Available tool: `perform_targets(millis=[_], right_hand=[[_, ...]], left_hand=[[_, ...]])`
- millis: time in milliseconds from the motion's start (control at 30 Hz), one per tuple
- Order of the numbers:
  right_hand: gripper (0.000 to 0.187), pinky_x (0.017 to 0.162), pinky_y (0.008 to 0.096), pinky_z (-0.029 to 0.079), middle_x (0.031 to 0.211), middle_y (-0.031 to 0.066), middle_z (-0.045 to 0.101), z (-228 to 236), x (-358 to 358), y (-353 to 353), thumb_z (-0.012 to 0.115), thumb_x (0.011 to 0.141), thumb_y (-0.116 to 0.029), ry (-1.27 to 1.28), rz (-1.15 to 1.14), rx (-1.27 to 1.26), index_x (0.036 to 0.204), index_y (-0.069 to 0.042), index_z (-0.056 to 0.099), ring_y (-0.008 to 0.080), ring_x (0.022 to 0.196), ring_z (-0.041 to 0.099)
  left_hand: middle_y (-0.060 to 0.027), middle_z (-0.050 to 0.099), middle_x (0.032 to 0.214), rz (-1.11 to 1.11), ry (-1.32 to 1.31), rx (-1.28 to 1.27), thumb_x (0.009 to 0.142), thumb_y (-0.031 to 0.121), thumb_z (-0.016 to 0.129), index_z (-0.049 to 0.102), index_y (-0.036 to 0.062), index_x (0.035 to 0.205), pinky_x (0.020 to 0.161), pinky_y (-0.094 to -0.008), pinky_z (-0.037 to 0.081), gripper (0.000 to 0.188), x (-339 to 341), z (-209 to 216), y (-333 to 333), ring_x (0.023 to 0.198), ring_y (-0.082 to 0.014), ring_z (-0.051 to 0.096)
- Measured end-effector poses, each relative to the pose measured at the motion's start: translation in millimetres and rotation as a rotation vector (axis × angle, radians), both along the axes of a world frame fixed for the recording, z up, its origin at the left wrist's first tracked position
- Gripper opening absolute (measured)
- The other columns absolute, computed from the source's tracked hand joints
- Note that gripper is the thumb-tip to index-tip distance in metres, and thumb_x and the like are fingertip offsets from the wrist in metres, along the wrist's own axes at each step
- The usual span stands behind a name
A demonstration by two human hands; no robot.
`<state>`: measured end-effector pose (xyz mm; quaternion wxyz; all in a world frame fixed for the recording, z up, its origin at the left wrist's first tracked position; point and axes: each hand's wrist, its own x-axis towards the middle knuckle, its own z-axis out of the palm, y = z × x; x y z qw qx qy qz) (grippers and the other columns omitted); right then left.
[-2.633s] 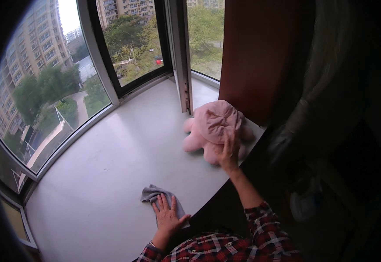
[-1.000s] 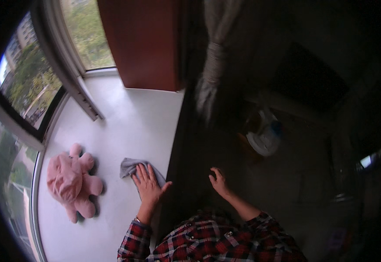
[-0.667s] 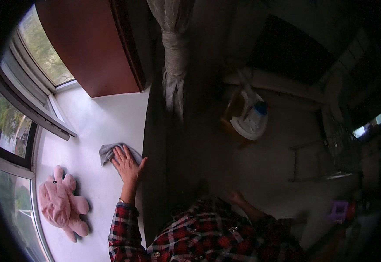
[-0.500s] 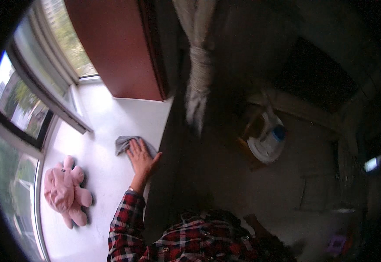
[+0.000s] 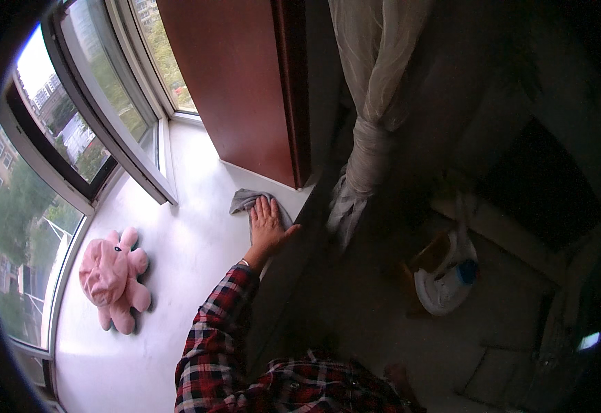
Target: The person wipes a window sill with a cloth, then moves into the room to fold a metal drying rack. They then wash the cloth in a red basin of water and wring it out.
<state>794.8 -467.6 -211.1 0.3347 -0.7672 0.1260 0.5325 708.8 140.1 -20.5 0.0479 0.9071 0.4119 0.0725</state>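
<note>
1. Lying palm down, the left hand (image 5: 267,228) covers much of a soft, crumpled, grey cloth (image 5: 245,199); its fingers are straight, with narrow gaps between them, and the thumb sticks out to the right.
2. Just beyond and left of those fingertips, the cloth's bunched end shows; a smoother strip of it appears between the fingers and the thumb.
3. Under the cloth and hand spreads a smooth white sill (image 5: 183,268), its right edge close to the thumb.
4. Behind the fingers, at the wrist, sits a thin pale band (image 5: 244,262), then a red, black and white plaid sleeve (image 5: 214,323).
5. Ahead of the fingertips, near but apart, stands a tall, flat, red-brown panel (image 5: 245,89).
6. Left of the fingers, well apart, a pink, stubby-limbed plush toy (image 5: 114,282) rests on the sill.
7. Beyond it, farther from the fingers, a pale-framed window sash (image 5: 132,162) stands swung inward.
8. Right of the fingers and farther ahead hangs a sheer, whitish curtain (image 5: 373,151), gathered in a knot.
9. Behind and right of those fingers, the right hand (image 5: 397,375) is in deep shadow; whether its fingers are apart or together, I cannot tell.
</note>
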Motion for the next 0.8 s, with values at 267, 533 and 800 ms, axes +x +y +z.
perform_targets(millis=[267,533,800], right_hand=[[0.025,0.063,0.0315,0.049,0.084,0.0090,0.062,-0.3,-7.0,-6.8,0.058,0.091,-0.026,0.043,0.036,-0.144,0.093,-0.001,0.060,0.0177,0.070,0.057],[0.024,0.064,0.0310,0.049,0.085,0.0088,0.062,4.7,1.4,15.0,0.058,0.091,-0.024,0.025,0.077,-0.128,0.095,-0.001,0.060,0.0172,0.072,0.058],[0.023,0.066,0.0305,0.049,0.087,0.0087,0.062,3.3,13.8,29.4,0.057,0.092,-0.023,0.001,0.124,-0.110,0.097,0.000,0.059,0.0167,0.074,0.058]], left_hand=[[-0.0304,0.015,0.148,0.024,-0.012,-0.024,0.078,0.073,0.046,0.021,-0.0083,0.142,0.113,-0.0496,0.007,0.106,49.6,-9.3,27.7,0.141,-0.0396,0.009],[-0.0266,0.021,0.148,-0.044,-0.002,-0.017,0.077,0.071,0.048,0.027,-0.0067,0.140,0.113,-0.0478,0.011,0.103,39.5,-9.6,20.8,0.141,-0.0360,0.014],[-0.0169,0.024,0.150,-0.301,0.008,0.008,0.076,0.074,0.048,0.031,0.0027,0.142,0.110,-0.0553,0.012,0.098,-33.3,8.3,-35.9,0.141,-0.0302,0.017]])
